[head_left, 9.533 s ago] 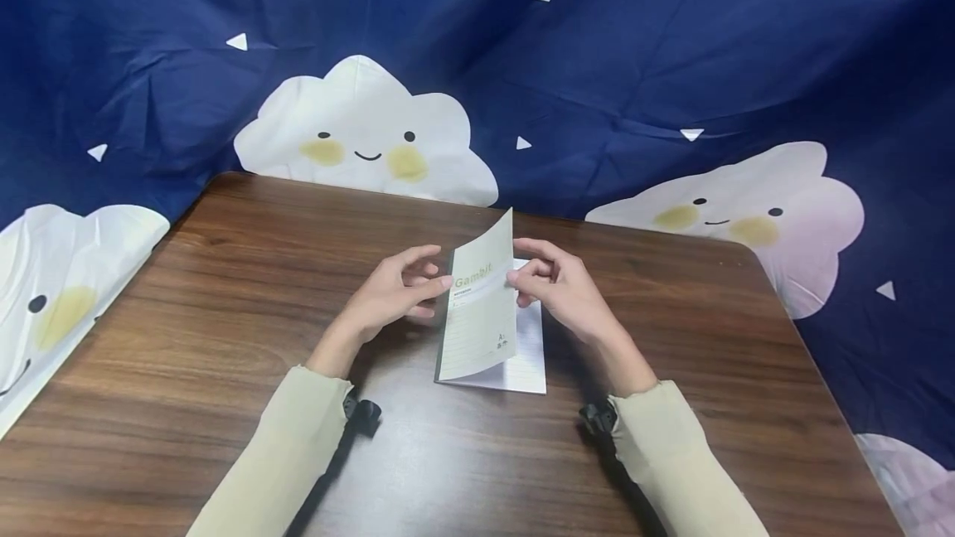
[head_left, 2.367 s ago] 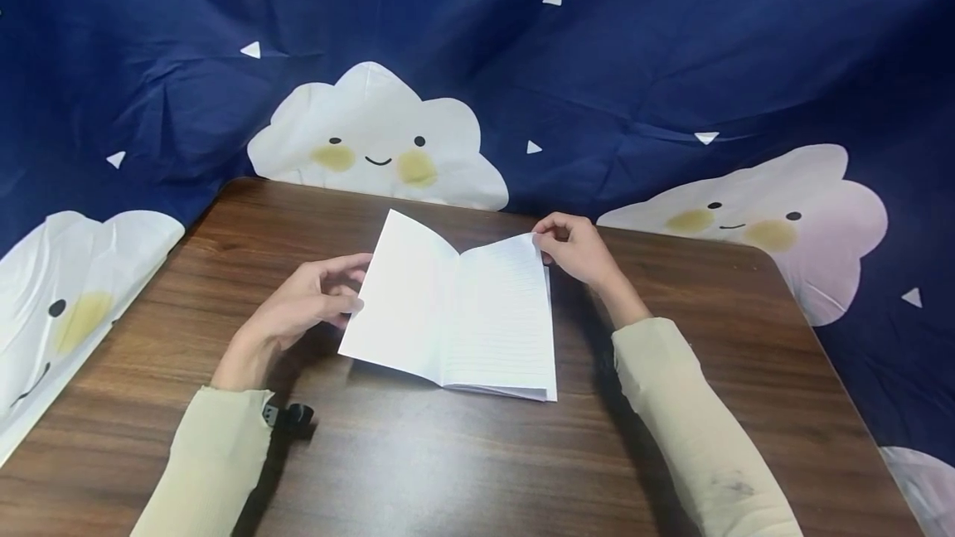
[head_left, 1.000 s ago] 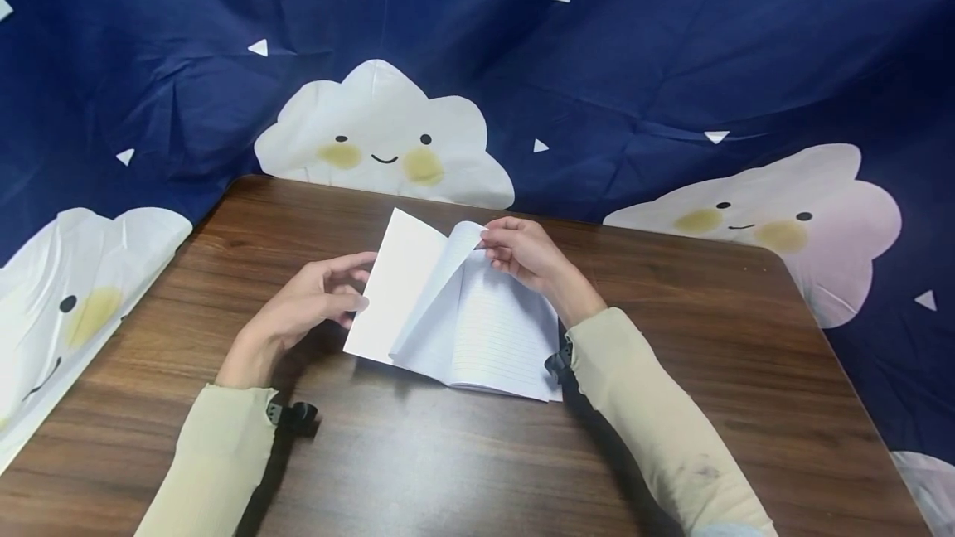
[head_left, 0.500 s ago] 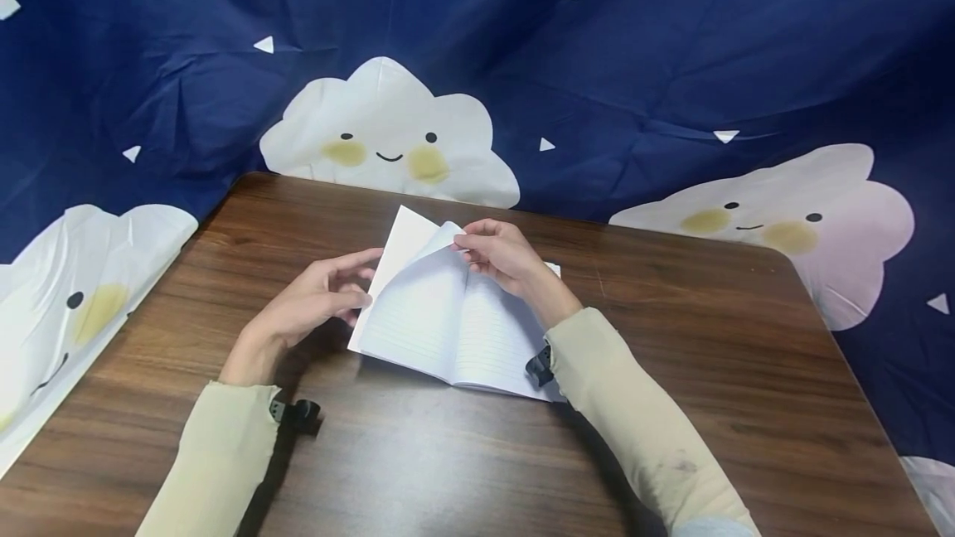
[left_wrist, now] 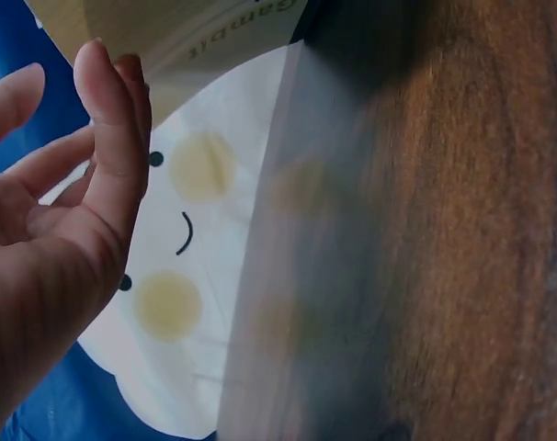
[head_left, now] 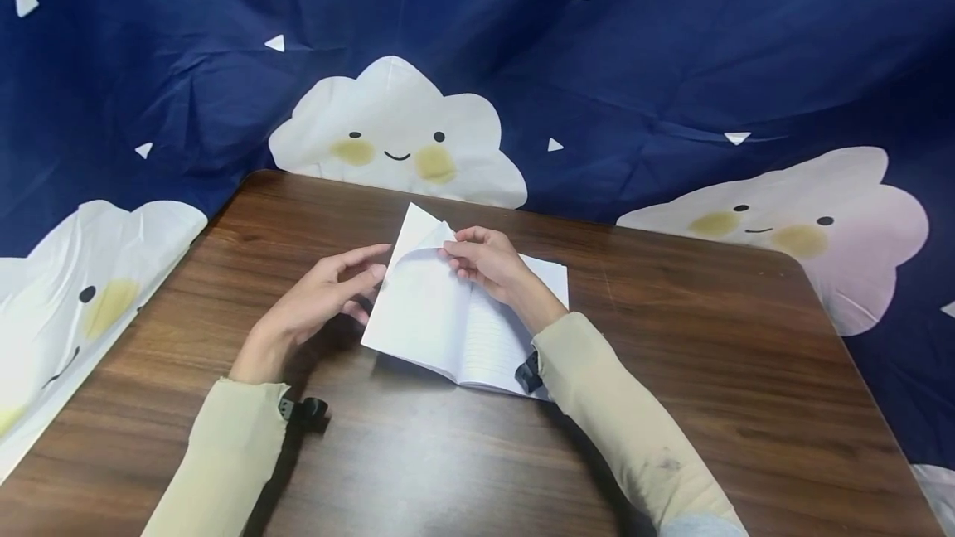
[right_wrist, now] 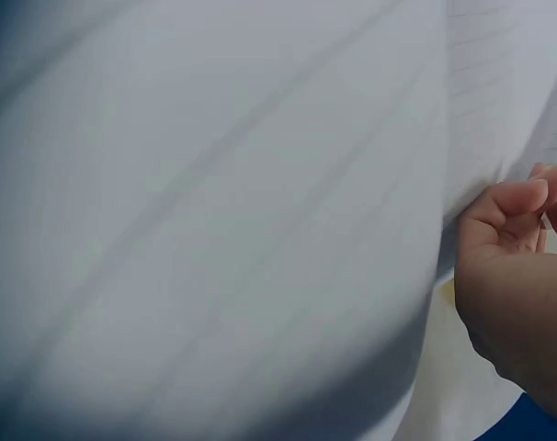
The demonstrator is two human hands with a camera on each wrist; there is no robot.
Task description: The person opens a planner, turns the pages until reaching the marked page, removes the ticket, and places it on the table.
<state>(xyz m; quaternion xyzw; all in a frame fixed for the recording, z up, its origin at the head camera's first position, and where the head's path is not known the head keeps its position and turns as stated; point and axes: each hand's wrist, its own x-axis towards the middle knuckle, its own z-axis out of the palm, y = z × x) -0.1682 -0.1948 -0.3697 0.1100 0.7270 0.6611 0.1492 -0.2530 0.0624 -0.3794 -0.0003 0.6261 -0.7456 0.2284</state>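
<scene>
Plainly, the right hand (head_left: 492,263) has its thumb and fingertips pinched together on the top corner of a page (head_left: 435,237), which curls up just beside them. That page belongs to the notebook (head_left: 418,313), which lies spread beneath the right hand and reaches across to the left hand (head_left: 317,297). Below the right hand, on its near side, shows a lined sheet (head_left: 492,346), partly hidden by the wrist. A corner of the notebook also shows to the right of that wrist.

The left hand sits just beside the notebook's near-side edge, its fingers bent loosely and set apart, gripping nothing; whether the thumb touches the paper, I cannot tell. Beyond these fingers, the left wrist view shows the pale cover (left_wrist: 187,32), tilted up, with "Gambit" printed on it upside down.

Behind each hand comes a cream sleeve (head_left: 231,429), with a small black device (head_left: 313,414) at the cuff. Under both hands is the brown wood-grain bench (head_left: 418,471). Farther off, past the hands, hangs a blue cloth (head_left: 642,48) bearing smiling white clouds (head_left: 399,114) and small white triangles.
</scene>
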